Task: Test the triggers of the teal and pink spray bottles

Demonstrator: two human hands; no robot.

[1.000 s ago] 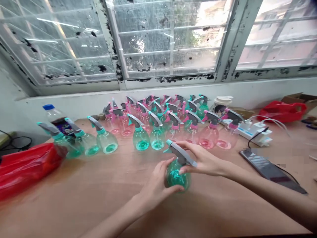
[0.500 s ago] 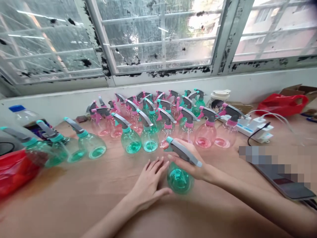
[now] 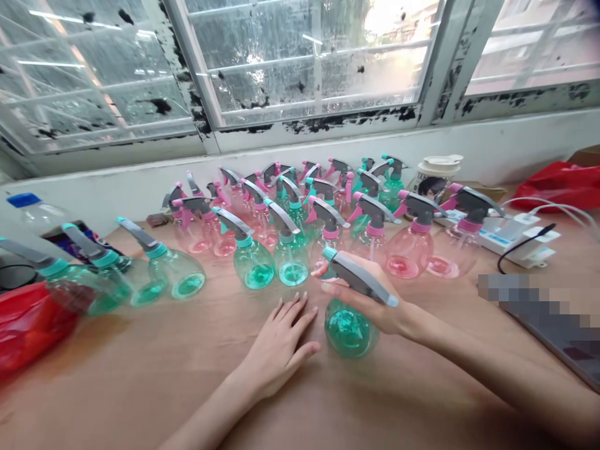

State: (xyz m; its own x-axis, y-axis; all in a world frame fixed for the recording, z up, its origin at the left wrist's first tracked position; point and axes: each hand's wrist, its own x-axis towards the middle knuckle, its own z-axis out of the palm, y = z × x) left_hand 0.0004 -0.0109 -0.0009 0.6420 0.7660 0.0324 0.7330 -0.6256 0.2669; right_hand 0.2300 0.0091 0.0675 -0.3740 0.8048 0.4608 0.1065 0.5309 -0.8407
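A green see-through spray bottle (image 3: 350,331) with a grey and teal trigger head is gripped round its neck by my right hand (image 3: 377,300). To its left, my left hand (image 3: 284,344) lies flat on the table with fingers spread, apart from the bottle. Just beyond stand two green spray bottles (image 3: 254,265) side by side. A row of pink spray bottles (image 3: 409,253) begins behind my right hand, which partly hides one of them. Three more green spray bottles (image 3: 180,275) are grouped on the left.
Several more pink and green bottles crowd toward the wall under the window. A red plastic bag (image 3: 35,325) lies at the left edge. On the right are a white power strip (image 3: 520,240) with cables, a lidded cup (image 3: 435,172) and a dark flat device (image 3: 553,337), partly pixelated.
The view has shifted and tilted slightly, so the right-hand things sit further right. My right hand still holds the green bottle; my left hand stays flat on the table.
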